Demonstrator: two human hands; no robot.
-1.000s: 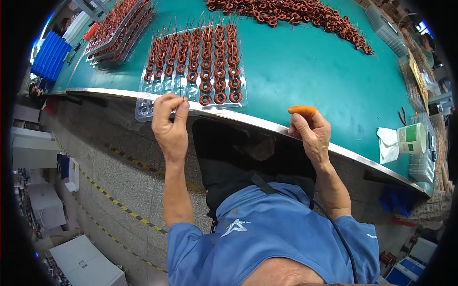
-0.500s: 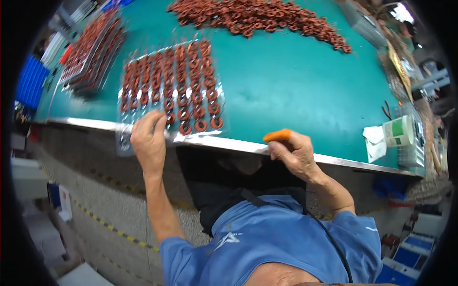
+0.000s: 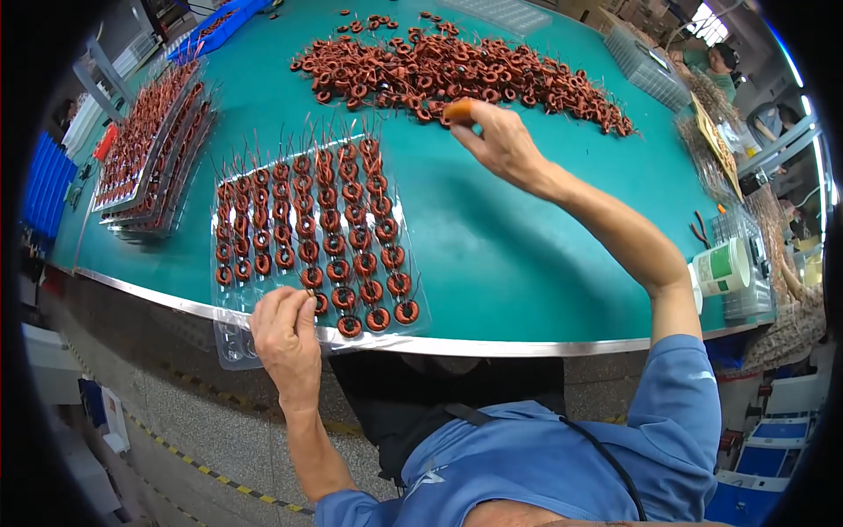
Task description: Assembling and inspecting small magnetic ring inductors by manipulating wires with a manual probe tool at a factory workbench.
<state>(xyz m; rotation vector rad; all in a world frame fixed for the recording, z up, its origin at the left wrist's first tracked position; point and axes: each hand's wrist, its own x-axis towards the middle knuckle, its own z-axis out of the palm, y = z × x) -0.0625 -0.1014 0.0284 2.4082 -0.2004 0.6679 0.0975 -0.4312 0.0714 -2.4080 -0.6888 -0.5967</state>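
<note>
A clear plastic tray (image 3: 234, 337) lies at the table's front edge, its near left corner jutting past it. Rows of toroidal coils wound with reddish-brown wire fill most of it, leads sticking up. My left hand (image 3: 288, 341) is closed at the tray's near side, thumb and fingertips against a toroidal coil (image 3: 320, 303) and partly covering it. My right hand (image 3: 502, 147) is stretched forward to the near edge of a large heap of loose coils (image 3: 421, 70). An orange cot covers its index finger; thumb and index are apart, with nothing visible between them.
A stack of coil-filled trays (image 3: 149, 149) stands at the left, near a blue bin (image 3: 224, 26). On the right are a white and green cup (image 3: 722, 268), pliers (image 3: 700, 228) and clear trays (image 3: 645, 68). A metal strip (image 3: 492, 348) edges the green table.
My right hand has moved from the table's front edge forward to the coil heap. My left hand stays by the tray's near side, its fingers now closer together. The view has shifted.
</note>
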